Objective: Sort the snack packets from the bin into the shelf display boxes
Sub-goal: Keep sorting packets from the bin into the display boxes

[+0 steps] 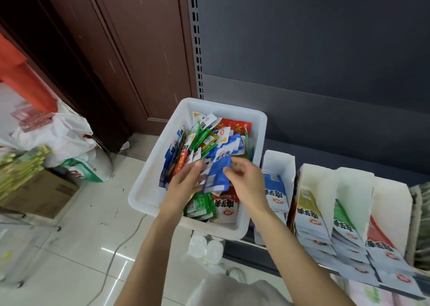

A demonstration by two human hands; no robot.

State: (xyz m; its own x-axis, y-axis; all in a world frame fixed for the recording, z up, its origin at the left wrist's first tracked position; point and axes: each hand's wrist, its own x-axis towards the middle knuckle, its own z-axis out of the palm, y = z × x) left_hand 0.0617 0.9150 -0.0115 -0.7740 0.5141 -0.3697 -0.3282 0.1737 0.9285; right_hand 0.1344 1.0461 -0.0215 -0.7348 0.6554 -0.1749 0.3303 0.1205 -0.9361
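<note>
A white plastic bin (149, 180) stands at the shelf's left end, heaped with blue, green, red and gold snack packets. My right hand (246, 182) pinches a blue packet (216, 175) by its right edge above the heap. My left hand (186, 184) reaches into the bin with its fingers on the packets beside the blue one; whether it grips any is hidden. To the right, white display boxes stand on the shelf: one with blue packets (275, 189), one gold (307, 210), one green (342, 222), one red (379, 233).
The dark shelf back panel (325, 61) rises behind the boxes. On the tiled floor at left are a cardboard carton (39, 194), white bags (62, 136) and a green-printed sack (86, 166). A cable (121, 243) runs across the tiles. Clear bottles (204, 247) stand under the bin.
</note>
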